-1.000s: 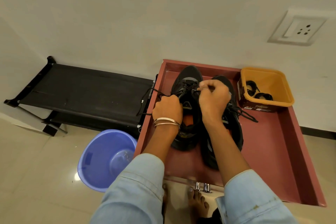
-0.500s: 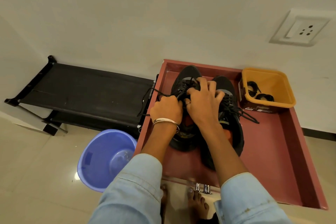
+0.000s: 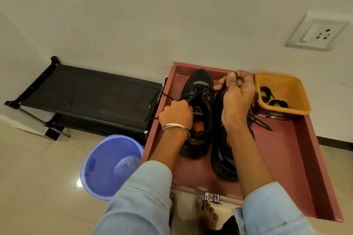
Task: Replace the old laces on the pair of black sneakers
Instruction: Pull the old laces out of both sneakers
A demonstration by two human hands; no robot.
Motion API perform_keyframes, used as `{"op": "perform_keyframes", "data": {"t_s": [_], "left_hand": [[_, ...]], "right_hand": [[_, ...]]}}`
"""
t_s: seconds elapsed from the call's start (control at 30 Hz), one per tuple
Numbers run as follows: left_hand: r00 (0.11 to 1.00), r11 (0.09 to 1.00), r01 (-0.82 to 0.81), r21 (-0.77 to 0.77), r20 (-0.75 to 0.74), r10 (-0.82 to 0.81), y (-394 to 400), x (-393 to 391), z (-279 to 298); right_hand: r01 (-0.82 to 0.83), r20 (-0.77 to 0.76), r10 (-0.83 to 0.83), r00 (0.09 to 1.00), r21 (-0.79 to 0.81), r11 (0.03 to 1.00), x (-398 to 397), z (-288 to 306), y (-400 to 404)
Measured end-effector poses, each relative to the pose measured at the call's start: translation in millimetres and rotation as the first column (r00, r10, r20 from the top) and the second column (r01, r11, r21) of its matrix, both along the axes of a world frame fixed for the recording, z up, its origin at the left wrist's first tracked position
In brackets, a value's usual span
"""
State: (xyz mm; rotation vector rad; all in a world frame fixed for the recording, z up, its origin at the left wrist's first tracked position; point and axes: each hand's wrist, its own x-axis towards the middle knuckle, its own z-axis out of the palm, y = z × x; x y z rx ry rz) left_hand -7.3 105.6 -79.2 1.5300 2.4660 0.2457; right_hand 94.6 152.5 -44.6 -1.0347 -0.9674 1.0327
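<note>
Two black sneakers stand side by side in a red drawer (image 3: pixel 282 150). On the left sneaker (image 3: pixel 198 112), my left hand (image 3: pixel 176 113) grips the upper beside the eyelets. Its black lace (image 3: pixel 162 94) trails loose over the drawer's left edge. My right hand (image 3: pixel 236 99) is raised over the toe end, pinching a strand of that lace pulled up from the eyelets. The right sneaker (image 3: pixel 223 154) lies mostly under my right forearm, its lace ends (image 3: pixel 261 123) spilling to the right.
A yellow tub (image 3: pixel 286 91) holding coiled black laces (image 3: pixel 271 99) sits at the drawer's back right. A black folding rack (image 3: pixel 89 97) stands left of the drawer, a blue plastic basin (image 3: pixel 110 166) on the floor below. My bare feet (image 3: pixel 206 213) show under the drawer front.
My right hand rose from pressing on the left sneaker's eyelets toward the toe, drawing a lace strand up. My left hand stayed on the shoe.
</note>
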Motion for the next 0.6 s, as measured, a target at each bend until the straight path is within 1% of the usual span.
{"op": "perform_keyframes", "data": {"t_s": [0.03,0.07,0.1,0.13,0.17,0.2,0.23,0.27,0.3,0.33,0.37,0.4,0.43,0.47,0.5,0.53,0.57,0.6], "left_hand": [[1.000,1.000,0.001,0.001,-0.003,-0.001,0.0,-0.2,-0.2],[1.000,1.000,0.002,0.001,-0.006,-0.002,0.0,-0.4,-0.3],[1.000,1.000,0.002,0.000,-0.006,-0.002,0.3,-0.4,-0.4],[1.000,1.000,0.000,-0.001,-0.006,0.000,0.2,-0.7,-0.3],[1.000,1.000,-0.004,-0.003,-0.006,0.004,0.4,-0.8,-0.2],[1.000,1.000,-0.005,-0.005,-0.007,0.005,0.6,-0.6,0.0],[1.000,1.000,-0.006,-0.007,-0.009,0.005,0.6,-0.6,0.2],[1.000,1.000,-0.004,-0.009,-0.010,0.004,0.8,-0.6,0.1],[1.000,1.000,-0.002,-0.009,-0.012,0.002,1.0,-0.6,0.0],[1.000,1.000,-0.001,-0.009,-0.015,0.001,1.0,-0.6,-0.1],[1.000,1.000,0.001,-0.010,-0.018,-0.001,1.2,-0.5,-0.2],[1.000,1.000,0.000,-0.012,-0.020,-0.001,1.3,-0.5,-0.1],[1.000,1.000,-0.001,-0.015,-0.022,0.001,1.4,-0.7,0.2],[1.000,1.000,-0.003,-0.018,-0.024,0.002,1.4,-0.9,0.7],[1.000,1.000,-0.004,-0.021,-0.028,0.003,1.4,-1.0,1.1],[1.000,1.000,-0.002,-0.023,-0.030,0.001,1.2,-0.9,1.4],[0.999,1.000,0.003,-0.023,-0.032,-0.004,1.0,-0.7,1.4],[0.999,1.000,0.008,-0.020,-0.032,-0.009,0.8,-0.4,1.5]], "right_hand": [[-0.011,0.166,0.010,0.986,0.002,1.000,0.8,-3.1,1.6],[-0.047,0.362,0.041,0.931,0.005,0.999,1.2,-7.3,3.3],[-0.122,0.545,0.106,0.832,-0.006,0.992,0.8,-11.3,3.5],[-0.202,0.708,0.172,0.685,-0.043,0.978,0.1,-16.8,3.7],[-0.253,0.838,0.227,0.496,-0.111,0.961,-1.2,-21.9,3.5],[-0.256,0.921,0.246,0.301,-0.171,0.951,-2.8,-25.2,2.4],[-0.238,0.960,0.236,0.153,-0.196,0.951,-4.3,-25.8,0.2],[-0.217,0.977,0.202,0.069,-0.183,0.959,-5.5,-25.6,-0.9],[-0.209,0.985,0.167,0.038,-0.156,0.965,-6.3,-25.8,-1.2],[-0.206,0.991,0.123,0.043,-0.112,0.972,-6.8,-24.4,-3.5],[-0.209,0.994,0.081,0.079,-0.063,0.976,-6.5,-26.2,-3.6],[-0.206,0.985,0.048,0.165,-0.014,0.979,-5.7,-25.8,-4.3],[-0.185,0.951,0.034,0.307,0.024,0.982,-4.5,-24.0,-4.3],[-0.143,0.870,0.018,0.492,0.060,0.988,-3.2,-21.2,-3.3],[-0.088,0.732,-0.006,0.682,0.089,0.992,-2.0,-16.2,-2.1],[-0.031,0.555,-0.024,0.831,0.090,0.995,-0.6,-9.7,-1.4],[0.001,0.359,-0.022,0.933,0.058,0.998,1.2,-4.3,-0.2],[-0.001,0.156,0.002,0.988,-0.008,1.000,2.3,0.1,1.0]]}}
